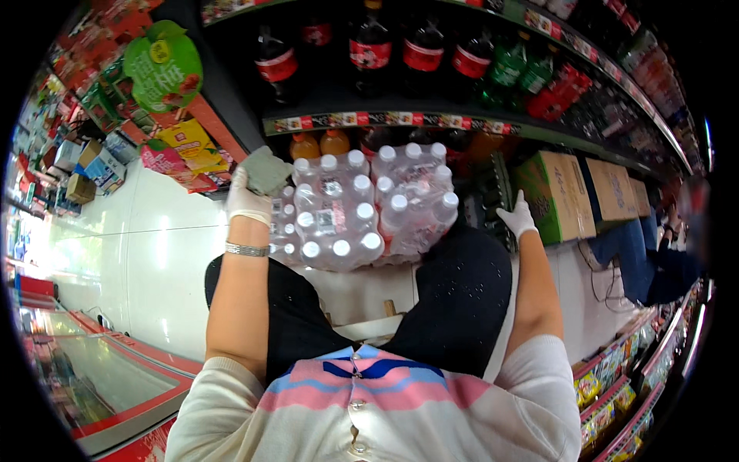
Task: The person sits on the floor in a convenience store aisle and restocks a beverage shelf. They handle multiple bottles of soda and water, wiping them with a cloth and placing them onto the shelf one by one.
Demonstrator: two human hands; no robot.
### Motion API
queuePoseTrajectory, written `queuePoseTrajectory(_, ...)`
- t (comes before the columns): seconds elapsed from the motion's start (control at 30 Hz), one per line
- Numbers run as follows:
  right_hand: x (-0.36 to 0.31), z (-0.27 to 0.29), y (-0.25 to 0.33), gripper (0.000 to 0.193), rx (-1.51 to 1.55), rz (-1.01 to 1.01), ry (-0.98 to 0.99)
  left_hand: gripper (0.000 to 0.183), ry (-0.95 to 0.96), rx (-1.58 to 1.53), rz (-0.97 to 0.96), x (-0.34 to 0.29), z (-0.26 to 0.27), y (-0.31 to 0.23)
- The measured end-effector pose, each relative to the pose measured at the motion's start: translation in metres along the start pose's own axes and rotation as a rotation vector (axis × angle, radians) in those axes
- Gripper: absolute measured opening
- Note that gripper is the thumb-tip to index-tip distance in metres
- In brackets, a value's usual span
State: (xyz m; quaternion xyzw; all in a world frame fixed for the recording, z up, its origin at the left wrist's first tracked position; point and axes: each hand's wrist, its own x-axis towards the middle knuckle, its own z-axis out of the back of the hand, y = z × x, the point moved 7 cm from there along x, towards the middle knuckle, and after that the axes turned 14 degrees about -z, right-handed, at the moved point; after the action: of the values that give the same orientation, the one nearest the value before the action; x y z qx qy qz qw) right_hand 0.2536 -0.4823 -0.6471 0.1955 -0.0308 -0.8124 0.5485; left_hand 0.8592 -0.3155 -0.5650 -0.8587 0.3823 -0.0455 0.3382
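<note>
White gloves cover both of my hands. My left hand [245, 202] is closed on a grey-green cloth [267, 171], beside the left end of the drink packs. My right hand [519, 217] has its fingers apart, between a dark, ridged-edged object [490, 202] and a green-and-brown carton [556, 196]; whether it touches either is unclear. Between my hands stand two shrink-wrapped packs of white-capped bottles, a left pack [337, 212] and a right pack [416, 196]. Smaller white-capped bottles [285, 223] show at the left pack's side.
Behind the packs, a shelf [331, 104] holds dark cola bottles [369, 50] and green bottles [504, 65]. More cartons [612, 189] line the right side, near another person's legs [627, 258]. A glass-topped freezer [108, 377] stands at the lower left. Packaged goods [188, 146] hang at the left.
</note>
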Motion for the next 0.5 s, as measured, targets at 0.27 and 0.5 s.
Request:
queuePoseTrajectory(0.27, -0.041, 0.041, 0.119, 0.063, 0.612, 0.433, -0.033, 0.041, -0.009, 0.003, 0.028, 0.007, 0.015, 0.014)
queuePoseTrajectory(0.5, -0.122, 0.042, 0.306, 0.071, 0.88, 0.666, 0.28, 0.03, 0.087, 0.038, -0.092, -0.001, 0.007, -0.002)
